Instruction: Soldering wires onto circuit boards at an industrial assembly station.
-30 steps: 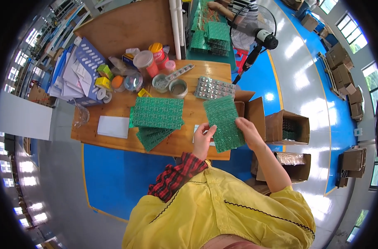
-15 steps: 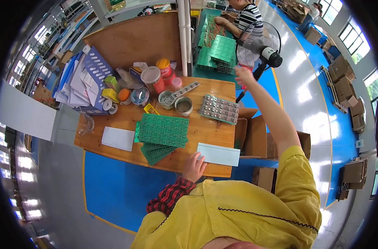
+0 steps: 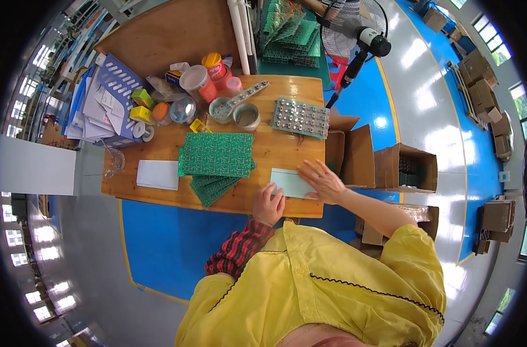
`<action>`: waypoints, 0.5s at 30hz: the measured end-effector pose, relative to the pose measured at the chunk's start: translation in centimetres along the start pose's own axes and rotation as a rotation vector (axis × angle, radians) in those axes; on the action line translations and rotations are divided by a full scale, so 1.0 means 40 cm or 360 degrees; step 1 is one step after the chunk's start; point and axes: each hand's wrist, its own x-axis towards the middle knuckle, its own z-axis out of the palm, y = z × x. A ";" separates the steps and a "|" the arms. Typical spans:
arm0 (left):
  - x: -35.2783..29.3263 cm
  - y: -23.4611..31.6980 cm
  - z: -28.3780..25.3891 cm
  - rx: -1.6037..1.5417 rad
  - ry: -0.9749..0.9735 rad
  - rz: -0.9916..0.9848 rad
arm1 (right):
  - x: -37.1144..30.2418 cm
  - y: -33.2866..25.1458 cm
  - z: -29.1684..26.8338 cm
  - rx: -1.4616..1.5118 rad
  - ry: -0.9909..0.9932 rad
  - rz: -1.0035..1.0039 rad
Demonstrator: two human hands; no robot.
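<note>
A pale green-white sheet [image 3: 290, 184] lies at the front right of the wooden table. My right hand [image 3: 322, 181] rests flat over its right end, fingers stretched out. At its lower left corner is my left hand [image 3: 268, 205], fingers loosely bent and apart, fingertips touching the edge. Left of my hands, green circuit boards [image 3: 218, 154] are stacked, the lower ones fanned out askew. A board carrying rows of small metal parts [image 3: 300, 118] lies beyond the sheet. Farther left is a white pad of paper [image 3: 158, 174].
Tubs [image 3: 198, 84], small cups [image 3: 247, 117] and a blue file rack [image 3: 114, 92] crowd the table's back left. A black fan [image 3: 373, 41] stands beyond the right corner. Open cardboard boxes [image 3: 405, 168] sit right of the table. More boards [image 3: 295, 43] lie on the far bench.
My right hand has come back from beyond the table's far right corner down onto the pale sheet. My left hand stays at the sheet's left side. The view has tilted downward.
</note>
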 end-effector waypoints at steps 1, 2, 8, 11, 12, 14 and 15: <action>0.000 0.004 0.003 0.0002 0.0010 0.0001 | -0.035 0.023 0.000 -0.0065 -0.0039 -0.0008; 0.002 0.007 -0.002 0.0012 0.0014 0.0014 | -0.066 0.042 -0.012 -0.0101 -0.0087 -0.0018; -0.012 0.015 -0.007 0.0013 0.0000 -0.0037 | -0.246 0.196 -0.075 -0.0450 -0.0127 0.0163; 0.004 0.022 -0.003 -0.0027 -0.0021 -0.0072 | -0.200 0.182 -0.048 0.0210 -0.0021 0.0379; 0.007 0.023 0.002 -0.0035 -0.0029 -0.0072 | -0.175 0.145 -0.036 0.0498 0.0272 0.0402; 0.013 0.015 0.009 -0.0036 0.0003 -0.0020 | -0.112 0.083 -0.036 0.0611 0.0300 0.0696; 0.014 0.015 0.011 -0.0038 -0.0010 -0.0014 | -0.100 0.068 -0.025 0.0611 0.0259 0.0824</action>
